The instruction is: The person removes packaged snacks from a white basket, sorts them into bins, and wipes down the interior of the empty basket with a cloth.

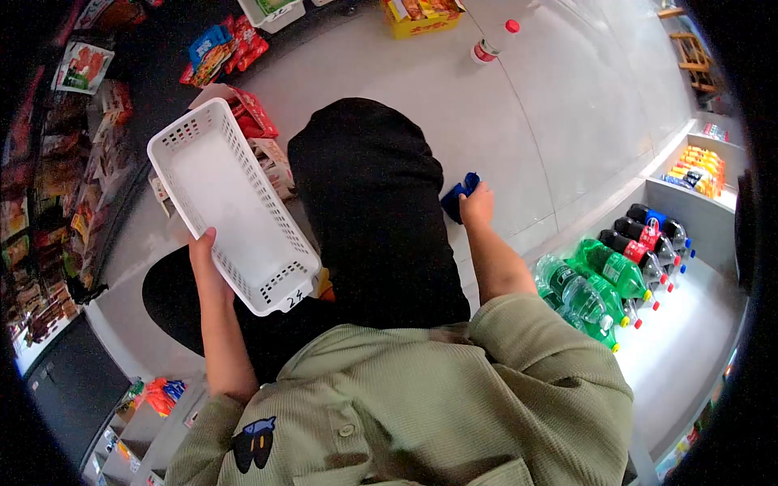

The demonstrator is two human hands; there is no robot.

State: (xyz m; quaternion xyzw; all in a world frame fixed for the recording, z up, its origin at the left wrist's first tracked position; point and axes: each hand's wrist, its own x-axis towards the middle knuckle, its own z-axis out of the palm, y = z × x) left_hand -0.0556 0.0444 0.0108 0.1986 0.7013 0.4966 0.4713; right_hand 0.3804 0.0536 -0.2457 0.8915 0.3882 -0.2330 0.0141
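Observation:
A long white plastic basket with slotted sides and "24" written on its near end is tilted at my left side. My left hand grips its lower left edge, thumb over the rim; nothing lies inside. Out past my knee on the right, my right hand is closed on a dark blue cloth, low near the floor. My bent knee in black trousers stands between the two hands.
Shelves of packaged snacks line the left. A bottle with a red cap and a yellow carton stand on the tiled floor. At right, soda bottles lie in a grey shelf compartment. Red packets sit behind the basket.

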